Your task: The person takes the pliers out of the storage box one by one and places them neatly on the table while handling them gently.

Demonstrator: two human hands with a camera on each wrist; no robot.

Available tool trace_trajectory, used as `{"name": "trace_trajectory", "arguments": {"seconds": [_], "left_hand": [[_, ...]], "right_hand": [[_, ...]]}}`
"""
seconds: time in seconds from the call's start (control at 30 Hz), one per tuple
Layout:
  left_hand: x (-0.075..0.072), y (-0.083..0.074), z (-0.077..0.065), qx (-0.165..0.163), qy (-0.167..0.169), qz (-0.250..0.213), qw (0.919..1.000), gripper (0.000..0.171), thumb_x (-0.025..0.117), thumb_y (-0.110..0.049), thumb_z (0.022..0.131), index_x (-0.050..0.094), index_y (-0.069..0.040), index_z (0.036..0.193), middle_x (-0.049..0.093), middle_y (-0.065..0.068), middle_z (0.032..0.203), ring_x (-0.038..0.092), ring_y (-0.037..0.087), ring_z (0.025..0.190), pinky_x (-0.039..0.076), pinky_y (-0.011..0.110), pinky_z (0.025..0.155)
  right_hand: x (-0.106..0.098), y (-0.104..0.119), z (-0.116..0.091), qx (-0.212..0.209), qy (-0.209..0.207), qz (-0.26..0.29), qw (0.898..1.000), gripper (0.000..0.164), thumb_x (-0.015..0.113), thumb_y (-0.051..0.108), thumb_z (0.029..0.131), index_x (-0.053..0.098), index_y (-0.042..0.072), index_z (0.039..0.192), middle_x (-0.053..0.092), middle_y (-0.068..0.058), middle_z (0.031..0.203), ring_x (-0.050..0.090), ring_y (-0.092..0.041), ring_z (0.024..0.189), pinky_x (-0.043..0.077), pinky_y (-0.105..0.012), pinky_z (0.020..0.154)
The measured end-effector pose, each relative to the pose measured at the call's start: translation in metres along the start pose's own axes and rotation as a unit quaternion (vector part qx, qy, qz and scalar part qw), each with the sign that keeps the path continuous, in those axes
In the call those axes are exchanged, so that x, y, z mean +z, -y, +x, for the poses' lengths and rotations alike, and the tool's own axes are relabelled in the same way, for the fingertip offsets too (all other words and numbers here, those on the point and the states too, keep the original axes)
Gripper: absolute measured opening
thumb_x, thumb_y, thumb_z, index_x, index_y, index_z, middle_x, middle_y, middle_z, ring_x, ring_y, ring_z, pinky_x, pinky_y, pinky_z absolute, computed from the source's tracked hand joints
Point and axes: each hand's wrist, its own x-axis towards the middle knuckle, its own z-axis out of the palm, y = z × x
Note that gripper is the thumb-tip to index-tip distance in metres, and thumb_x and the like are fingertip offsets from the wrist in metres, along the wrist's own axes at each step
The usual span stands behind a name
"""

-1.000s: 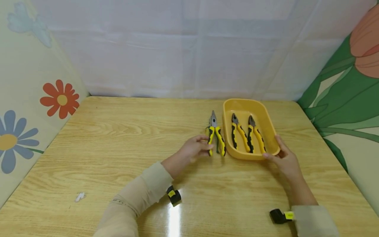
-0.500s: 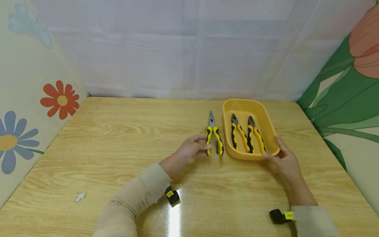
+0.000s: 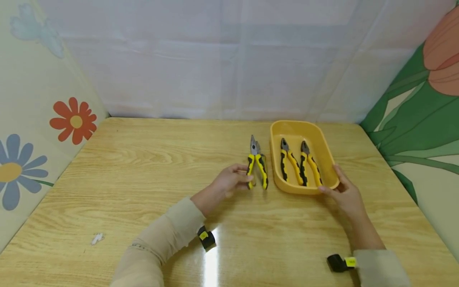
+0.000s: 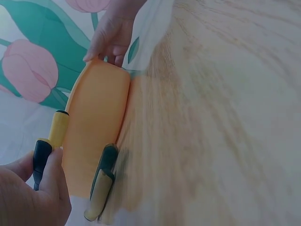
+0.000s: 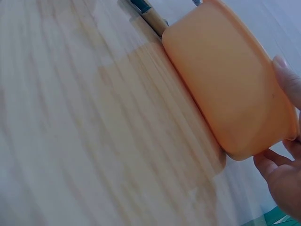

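My left hand (image 3: pixel 231 179) grips one handle of the long-nose pliers (image 3: pixel 254 148), which have black-and-yellow handles spread apart. They are raised above the table in the left wrist view. Below them a second pair of pliers (image 4: pixel 102 183) lies on the table against the tray, mostly hidden behind the held pair in the head view. The orange-yellow tray (image 3: pixel 324 159) stands to the right and holds two pliers (image 3: pixel 291 161) side by side, jaws pointing away. My right hand (image 3: pixel 346 197) holds the tray's near right corner, thumb over the rim and fingers at the outer wall.
Everything stands on a wood-grain table (image 3: pixel 161 151). A small white scrap (image 3: pixel 97 238) lies at the front left. Behind the table hangs a white cloth (image 3: pixel 172 71), with flower-printed panels on both sides. A black wrist camera (image 3: pixel 206 238) hangs under the left forearm.
My left hand has drifted slightly left with the long-nose pliers, away from the tray. More of the pliers lying behind now shows. The right hand and the tray have stayed in place.
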Motion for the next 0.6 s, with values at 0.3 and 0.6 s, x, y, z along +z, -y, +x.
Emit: {"name": "trace_trajectory", "arguments": {"seconds": [0.3,0.6], "left_hand": [[-0.0026,0.0021,-0.0030,0.003,-0.005,-0.007,1.0000,0.036,0.054,0.009,0.079,0.046,0.006,0.114,0.052,0.024,0.102,0.053,0.037,0.093,0.050,0.034,0.073],[-0.0053,0.0033,-0.0014,0.004,-0.013,-0.013,0.9998,0.037,0.054,0.010,0.079,0.046,0.006,0.114,0.054,0.015,0.093,0.056,0.030,0.084,0.051,0.033,0.071]], "right_hand": [[-0.0001,-0.0009,-0.0003,-0.004,0.003,0.003,1.000,0.078,0.060,0.026,0.081,0.006,0.024,0.137,-0.001,0.006,0.142,0.012,-0.027,0.126,0.028,-0.005,0.087],[-0.0001,-0.0006,-0.0007,0.001,0.004,0.001,1.000,0.078,0.060,0.027,0.081,0.006,0.026,0.137,-0.001,0.007,0.141,0.011,-0.026,0.126,0.027,-0.005,0.088]]}}
